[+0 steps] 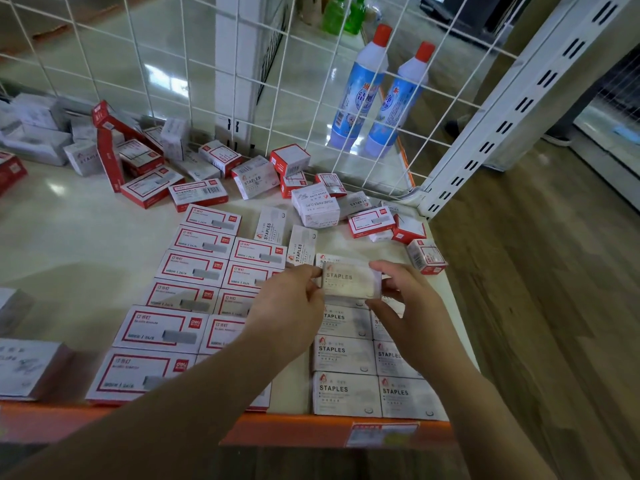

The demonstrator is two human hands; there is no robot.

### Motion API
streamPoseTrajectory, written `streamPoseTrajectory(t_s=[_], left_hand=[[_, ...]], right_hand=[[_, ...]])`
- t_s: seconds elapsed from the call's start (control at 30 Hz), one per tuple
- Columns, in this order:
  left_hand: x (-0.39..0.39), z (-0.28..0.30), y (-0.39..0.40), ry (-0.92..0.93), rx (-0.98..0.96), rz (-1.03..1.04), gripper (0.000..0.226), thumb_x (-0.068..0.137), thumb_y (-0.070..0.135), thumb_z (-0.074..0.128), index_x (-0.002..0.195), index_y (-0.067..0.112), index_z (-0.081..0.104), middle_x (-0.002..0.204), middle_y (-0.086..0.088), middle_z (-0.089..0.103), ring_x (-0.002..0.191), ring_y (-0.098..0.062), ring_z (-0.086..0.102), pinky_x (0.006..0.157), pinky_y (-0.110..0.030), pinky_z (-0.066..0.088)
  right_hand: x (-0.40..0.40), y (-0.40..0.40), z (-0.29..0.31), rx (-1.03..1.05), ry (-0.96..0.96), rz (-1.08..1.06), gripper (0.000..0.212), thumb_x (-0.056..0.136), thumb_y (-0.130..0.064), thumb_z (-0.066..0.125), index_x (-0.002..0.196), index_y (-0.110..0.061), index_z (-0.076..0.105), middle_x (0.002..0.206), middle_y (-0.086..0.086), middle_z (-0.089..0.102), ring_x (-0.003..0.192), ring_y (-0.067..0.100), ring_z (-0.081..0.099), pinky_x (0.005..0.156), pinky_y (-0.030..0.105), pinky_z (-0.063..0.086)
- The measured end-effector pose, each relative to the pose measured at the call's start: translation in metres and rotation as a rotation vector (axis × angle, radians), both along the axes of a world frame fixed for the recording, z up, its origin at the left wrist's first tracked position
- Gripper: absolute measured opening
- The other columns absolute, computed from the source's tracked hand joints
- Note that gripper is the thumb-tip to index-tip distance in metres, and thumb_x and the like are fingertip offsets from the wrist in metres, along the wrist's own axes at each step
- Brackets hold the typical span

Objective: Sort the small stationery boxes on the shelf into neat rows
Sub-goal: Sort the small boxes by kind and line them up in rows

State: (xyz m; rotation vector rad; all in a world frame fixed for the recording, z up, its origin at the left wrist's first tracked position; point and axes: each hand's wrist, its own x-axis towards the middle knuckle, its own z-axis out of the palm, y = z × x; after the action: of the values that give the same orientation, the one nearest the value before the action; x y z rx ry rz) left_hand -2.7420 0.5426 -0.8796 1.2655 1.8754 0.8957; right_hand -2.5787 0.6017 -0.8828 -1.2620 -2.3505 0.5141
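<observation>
White STAPLES box (350, 281) held level above neat rows of boxes (346, 355) — others scattered behind.

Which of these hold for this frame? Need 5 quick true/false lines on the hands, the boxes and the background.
1. Both hands hold one white STAPLES box. True: left hand and right hand grip its ends.
2. The red-bordered boxes lie in rows left of the white STAPLES rows. True.
3. The boxes near the wire grid are already neatly rowed. False: that loose pile lies jumbled, some boxes tilted.
4. Two green-capped bottles stand behind the grid. False: the two blue bottles have red caps.
5. The shelf's front edge is blue. False: it is orange.
</observation>
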Motion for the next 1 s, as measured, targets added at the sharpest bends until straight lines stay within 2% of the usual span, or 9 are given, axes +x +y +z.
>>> streamPoseTrajectory(t_s=[0.1, 0.2, 0.27, 0.33, 0.47, 0.57, 0.8, 1.0], left_hand=[[0.004, 0.000, 0.001, 0.065, 0.003, -0.013, 0.038, 0.096, 0.023, 0.047, 0.134, 0.022, 0.046, 0.116, 0.006, 0.057, 0.105, -0.010, 0.053, 0.090, -0.027, 0.047], [0.008, -0.001, 0.004, 0.255, 0.000, -0.133, 0.042, 0.097, 0.028, 0.042, 0.138, 0.023, 0.038, 0.137, 0.005, 0.043, 0.123, -0.012, 0.042, 0.101, -0.029, 0.039], [0.010, -0.003, 0.007, 0.371, 0.013, -0.243, 0.043, 0.098, 0.029, 0.038, 0.140, 0.023, 0.034, 0.145, 0.006, 0.034, 0.130, -0.012, 0.033, 0.106, -0.030, 0.031], [0.013, -0.004, 0.010, 0.434, 0.009, -0.317, 0.046, 0.099, 0.029, 0.034, 0.144, 0.023, 0.027, 0.152, 0.006, 0.024, 0.138, -0.011, 0.021, 0.112, -0.028, 0.019], [0.016, -0.010, 0.017, 0.545, -0.001, -0.420, 0.050, 0.101, 0.029, 0.029, 0.148, 0.023, 0.016, 0.157, 0.008, 0.007, 0.143, -0.009, 0.003, 0.116, -0.027, 0.003], [0.017, -0.014, 0.021, 0.584, -0.017, -0.461, 0.051, 0.101, 0.031, 0.027, 0.149, 0.022, 0.013, 0.157, 0.008, 0.004, 0.143, -0.008, 0.001, 0.117, -0.029, 0.002], [0.018, -0.011, 0.023, 0.573, 0.014, -0.454, 0.049, 0.101, 0.031, 0.030, 0.148, 0.022, 0.020, 0.156, 0.008, 0.014, 0.142, -0.008, 0.010, 0.115, -0.026, 0.006], [0.016, -0.012, 0.023, 0.604, 0.001, -0.495, 0.050, 0.101, 0.031, 0.028, 0.148, 0.022, 0.015, 0.157, 0.007, 0.009, 0.143, -0.010, 0.007, 0.115, -0.027, 0.005]], right_hand=[[0.006, 0.007, 0.001, -0.024, 0.017, -0.042, 0.045, 0.083, -0.013, 0.066, 0.126, -0.020, 0.052, 0.117, -0.011, 0.049, 0.100, 0.000, 0.051, 0.081, 0.004, 0.038], [0.016, 0.020, 0.003, -0.035, 0.011, -0.117, 0.038, 0.083, -0.013, 0.065, 0.120, -0.017, 0.056, 0.118, -0.007, 0.052, 0.098, 0.004, 0.053, 0.079, 0.006, 0.041], [0.024, 0.029, 0.005, -0.040, 0.002, -0.159, 0.036, 0.084, -0.012, 0.064, 0.119, -0.014, 0.057, 0.118, -0.001, 0.053, 0.097, 0.007, 0.055, 0.084, 0.014, 0.046], [0.031, 0.035, 0.007, -0.047, 0.000, -0.168, 0.034, 0.085, -0.011, 0.063, 0.118, -0.015, 0.058, 0.115, -0.003, 0.052, 0.096, 0.010, 0.055, 0.088, 0.024, 0.049], [0.041, 0.044, 0.008, -0.060, -0.071, -0.148, 0.033, 0.086, -0.017, 0.061, 0.119, -0.016, 0.059, 0.113, -0.007, 0.050, 0.097, 0.011, 0.054, 0.087, 0.026, 0.047], [0.042, 0.051, 0.005, -0.089, -0.095, -0.144, 0.036, 0.087, -0.017, 0.061, 0.122, -0.015, 0.057, 0.116, -0.003, 0.052, 0.098, 0.013, 0.055, 0.090, 0.032, 0.049], [0.033, 0.060, 0.001, -0.210, -0.168, -0.106, 0.041, 0.090, -0.011, 0.056, 0.130, -0.018, 0.050, 0.131, 0.000, 0.049, 0.105, 0.012, 0.051, 0.092, 0.031, 0.045], [0.026, 0.062, 0.001, -0.285, -0.184, -0.129, 0.032, 0.091, -0.014, 0.054, 0.123, -0.018, 0.053, 0.126, -0.001, 0.051, 0.109, 0.016, 0.052, 0.092, 0.029, 0.045]])
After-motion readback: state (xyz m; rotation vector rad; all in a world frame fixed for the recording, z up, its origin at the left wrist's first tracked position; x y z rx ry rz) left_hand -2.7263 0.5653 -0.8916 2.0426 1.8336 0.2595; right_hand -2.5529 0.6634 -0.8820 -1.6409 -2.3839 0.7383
